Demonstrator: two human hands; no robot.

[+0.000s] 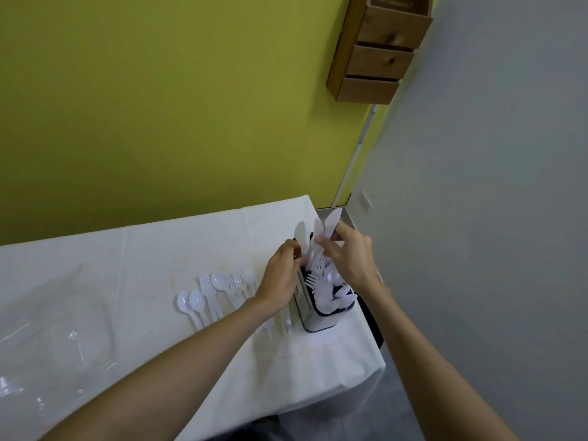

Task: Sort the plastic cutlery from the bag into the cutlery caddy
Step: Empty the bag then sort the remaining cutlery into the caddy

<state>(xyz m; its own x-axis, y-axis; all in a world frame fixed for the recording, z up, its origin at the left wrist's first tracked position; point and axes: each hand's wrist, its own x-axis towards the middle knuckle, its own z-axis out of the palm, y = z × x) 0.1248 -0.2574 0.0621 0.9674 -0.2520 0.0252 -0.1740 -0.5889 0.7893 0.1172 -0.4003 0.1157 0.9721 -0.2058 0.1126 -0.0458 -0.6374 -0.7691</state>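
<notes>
The cutlery caddy, white with a dark rim, stands near the table's right edge and holds white plastic forks, spoons and knives. My right hand pinches a white plastic knife that points up over the caddy's far end. My left hand is at the caddy's left side, fingers closed on another white knife standing in it. Loose white spoons and forks lie on the white tablecloth left of the caddy. The clear plastic bag lies flat at the left.
The table's right edge drops off just beyond the caddy, with grey floor below. A yellow-green wall runs behind the table, a grey wall on the right. A wooden drawer unit hangs high on the wall.
</notes>
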